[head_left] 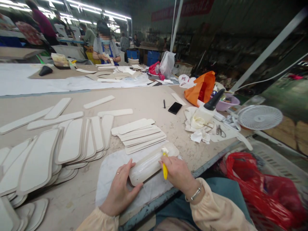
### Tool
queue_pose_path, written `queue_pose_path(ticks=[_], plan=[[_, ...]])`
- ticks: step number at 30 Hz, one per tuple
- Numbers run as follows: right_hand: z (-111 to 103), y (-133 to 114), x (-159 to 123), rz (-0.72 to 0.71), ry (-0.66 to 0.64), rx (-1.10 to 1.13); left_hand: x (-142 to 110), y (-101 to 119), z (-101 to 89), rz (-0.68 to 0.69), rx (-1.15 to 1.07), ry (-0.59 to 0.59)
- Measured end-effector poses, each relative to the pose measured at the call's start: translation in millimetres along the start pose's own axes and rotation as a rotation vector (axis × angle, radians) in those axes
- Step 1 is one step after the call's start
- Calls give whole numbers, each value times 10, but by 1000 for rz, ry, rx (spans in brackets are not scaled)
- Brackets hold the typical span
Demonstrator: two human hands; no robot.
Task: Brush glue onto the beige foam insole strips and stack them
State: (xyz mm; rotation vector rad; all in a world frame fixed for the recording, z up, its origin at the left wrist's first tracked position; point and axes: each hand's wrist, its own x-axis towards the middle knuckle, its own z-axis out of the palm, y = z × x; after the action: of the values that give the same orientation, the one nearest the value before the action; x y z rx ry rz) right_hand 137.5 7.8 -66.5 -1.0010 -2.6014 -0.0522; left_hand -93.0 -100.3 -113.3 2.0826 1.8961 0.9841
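A long pale panel (146, 166) with rounded ends and a wet-looking shine lies tilted on a white sheet (106, 173) near the table's front edge. My left hand (122, 184) grips its near left end between thumb and fingers. In my right hand (178, 171) is a yellow-handled brush (165, 166), its white-coated bristles touching the panel towards the far right end. Just behind the panel rests a fanned stack of pale strips (141, 134). Many similar wider pieces (40, 160) overlap in rows to the left.
A white bottle with a dark nozzle (204, 112) stands at right among crumpled paper. Scissors (220, 131), a phone (175, 108), a white fan (260, 117) and an orange bag (202, 88) are around it. Red plastic (264, 189) fills a crate beside me. A co-worker (106, 48) sits opposite.
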Motion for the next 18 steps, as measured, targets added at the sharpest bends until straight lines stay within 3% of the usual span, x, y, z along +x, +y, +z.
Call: queue_pose_path(ticks=[5, 7, 9, 11, 14, 18], plan=[[-70, -499, 56, -176, -68, 287, 13, -2, 11, 5, -22, 27], [-78, -627, 73, -159, -25, 517, 12, 1, 7, 2, -33, 32], [-61, -648, 82, -42, -2, 741, 4, 1, 3, 2, -29, 33], [-27, -531, 86, 166, -9, 881, -4, -2, 2, 4, -7, 31], [16, -122, 93, 485, 55, 892, -2, -6, 7, 5, 22, 24], [-16, 508, 100, 600, 216, 662, 12, -6, 12, 6, 26, 25]])
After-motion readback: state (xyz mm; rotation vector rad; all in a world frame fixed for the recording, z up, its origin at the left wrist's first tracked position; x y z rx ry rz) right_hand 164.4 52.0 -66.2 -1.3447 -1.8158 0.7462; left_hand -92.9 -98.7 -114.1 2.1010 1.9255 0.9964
